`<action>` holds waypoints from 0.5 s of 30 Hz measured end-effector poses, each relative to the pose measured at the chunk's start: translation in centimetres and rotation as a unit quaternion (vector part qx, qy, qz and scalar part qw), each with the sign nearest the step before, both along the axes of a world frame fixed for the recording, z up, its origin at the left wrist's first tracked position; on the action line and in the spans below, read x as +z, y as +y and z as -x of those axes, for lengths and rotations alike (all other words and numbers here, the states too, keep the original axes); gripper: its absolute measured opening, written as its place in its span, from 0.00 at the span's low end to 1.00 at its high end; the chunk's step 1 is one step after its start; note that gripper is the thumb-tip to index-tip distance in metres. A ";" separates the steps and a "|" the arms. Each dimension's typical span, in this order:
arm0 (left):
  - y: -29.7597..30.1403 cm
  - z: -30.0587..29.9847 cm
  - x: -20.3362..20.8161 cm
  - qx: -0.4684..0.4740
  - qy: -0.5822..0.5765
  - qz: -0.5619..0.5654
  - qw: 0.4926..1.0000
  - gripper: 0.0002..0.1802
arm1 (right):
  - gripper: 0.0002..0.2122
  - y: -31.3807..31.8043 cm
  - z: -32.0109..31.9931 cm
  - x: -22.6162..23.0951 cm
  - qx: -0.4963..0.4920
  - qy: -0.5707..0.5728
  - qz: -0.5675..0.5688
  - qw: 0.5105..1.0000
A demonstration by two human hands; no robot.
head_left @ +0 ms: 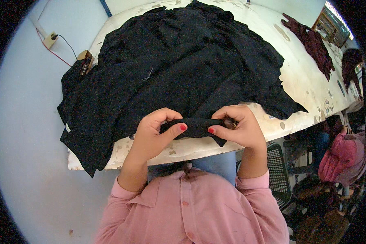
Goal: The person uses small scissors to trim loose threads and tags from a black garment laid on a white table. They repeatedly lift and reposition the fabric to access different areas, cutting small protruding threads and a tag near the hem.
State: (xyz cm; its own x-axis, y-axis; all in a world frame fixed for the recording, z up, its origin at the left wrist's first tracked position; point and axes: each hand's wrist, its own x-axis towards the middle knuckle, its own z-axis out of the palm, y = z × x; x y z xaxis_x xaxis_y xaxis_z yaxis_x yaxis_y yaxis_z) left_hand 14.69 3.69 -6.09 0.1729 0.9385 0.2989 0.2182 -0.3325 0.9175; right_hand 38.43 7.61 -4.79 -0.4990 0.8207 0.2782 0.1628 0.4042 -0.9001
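Note:
A large black cloth garment (171, 61) lies bunched over the table, with its near edge drawn toward me. My left hand (153, 132) pinches the folded edge between thumb and fingers. A short way to its right, my right hand (240, 126) grips the same edge, stretching a narrow folded strip between the two thumbs. A small dark brown, shiny thing (230, 123) is tucked in the right palm; I cannot make out its kind. A few pale loose threads (148, 75) lie on the cloth, and a small white tag (68, 127) shows at its left edge.
The white table (179, 151) has worn, peeling paint. A maroon garment (311, 42) lies at its far right. Left are a wall socket (51, 40) with a cable and a small box (85, 61). A black mesh chair (272, 171) and a person in pink (341, 158) are at right.

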 end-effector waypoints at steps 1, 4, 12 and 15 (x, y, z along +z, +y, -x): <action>-0.2 -0.1 0.1 -0.008 -0.024 0.045 0.999 0.10 | 0.07 -0.1 -0.2 -0.4 -0.002 0.024 0.031 0.999; -0.8 0.3 0.1 0.006 -0.061 0.106 0.992 0.07 | 0.07 0.2 -0.6 -1.4 -0.018 0.036 0.069 0.997; 0.1 0.2 1.0 0.058 0.182 -0.156 0.969 0.12 | 0.15 0.0 1.6 -1.5 0.024 0.099 0.137 0.985; 0.4 -0.8 0.5 -0.043 0.020 -0.009 0.999 0.14 | 0.17 -0.3 2.8 -1.0 0.027 0.072 0.097 0.992</action>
